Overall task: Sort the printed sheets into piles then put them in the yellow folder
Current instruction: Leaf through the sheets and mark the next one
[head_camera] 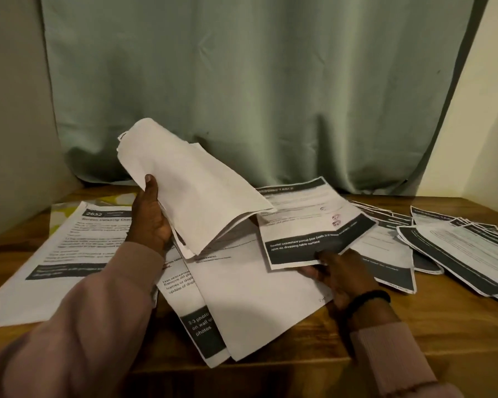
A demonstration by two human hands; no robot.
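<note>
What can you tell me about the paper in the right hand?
The single sheet is thin white printer paper, with a dark band across its top, another across its bottom carrying white lettering, faint text lines and small red marks between. It is printed side up, tilted and lifted above the papers spread on the wooden table. The right hand pinches its near edge, thumb on top. Its left part lies under the drooping bundle.

Your left-hand sheet point(69, 254) reads "2652" in its dark header; the sheet point(314, 225) your right hand point(342, 277) pinches reads "parcel box" and "dressing table surface" on its dark band; the lower sheet point(196, 311) reads "Remove old" and "2-3 photo"; other print is blurred.
</note>
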